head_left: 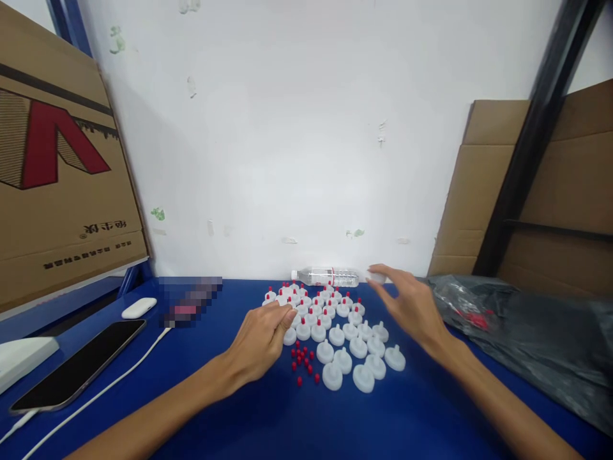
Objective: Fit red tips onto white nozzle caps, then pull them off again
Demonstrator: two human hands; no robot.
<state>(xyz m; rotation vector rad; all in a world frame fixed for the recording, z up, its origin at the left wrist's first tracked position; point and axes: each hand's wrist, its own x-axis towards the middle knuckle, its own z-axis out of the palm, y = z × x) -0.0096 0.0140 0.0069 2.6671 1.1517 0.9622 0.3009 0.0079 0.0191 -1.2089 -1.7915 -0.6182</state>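
My right hand is raised at the right of the pile, its thumb and fingers pinching a white round cap. My left hand is closed with the thumb on top, at the left edge of the pile; whatever it may hold is hidden. White nozzle caps with red tips are clustered at the back and partly behind my left hand. Several white nozzle caps without red tips lie at the front right. Small loose red tips are scattered on the blue table just right of my left hand.
A clear plastic bottle lies along the wall behind the pile. Left are a phone, a white cable, a white earbud case and a large carton. Dark plastic bagging covers the right side.
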